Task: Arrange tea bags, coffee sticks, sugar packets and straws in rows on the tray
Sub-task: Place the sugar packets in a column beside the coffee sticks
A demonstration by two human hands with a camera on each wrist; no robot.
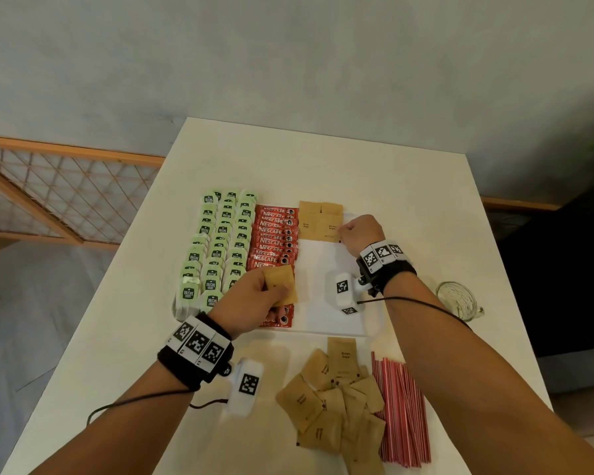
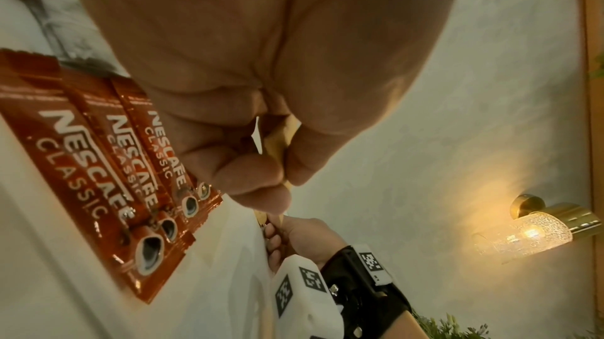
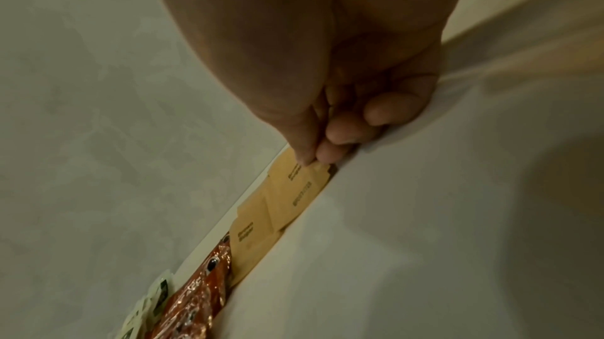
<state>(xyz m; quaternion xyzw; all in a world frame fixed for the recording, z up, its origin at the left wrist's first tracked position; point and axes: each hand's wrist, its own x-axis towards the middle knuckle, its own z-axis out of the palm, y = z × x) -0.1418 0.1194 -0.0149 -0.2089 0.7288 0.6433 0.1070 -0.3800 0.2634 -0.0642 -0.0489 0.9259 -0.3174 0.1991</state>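
Note:
A white tray (image 1: 326,269) holds columns of green tea bags (image 1: 216,248), a column of red coffee sticks (image 1: 273,234) and several brown sugar packets (image 1: 319,219) at its far end. My left hand (image 1: 254,296) holds a small stack of brown sugar packets (image 1: 283,284) above the near coffee sticks (image 2: 108,176); the stack's edge (image 2: 278,143) shows between thumb and fingers. My right hand (image 1: 359,231) pinches the corner of a sugar packet (image 3: 300,182) lying at the far end of the tray. More loose sugar packets (image 1: 336,395) and red striped straws (image 1: 400,409) lie on the table near me.
The white table (image 1: 426,207) stands against a grey wall. A glass mug (image 1: 458,299) sits right of the tray. A wooden lattice screen (image 1: 55,190) lies to the left. A lit wall lamp (image 2: 539,231) shows in the left wrist view.

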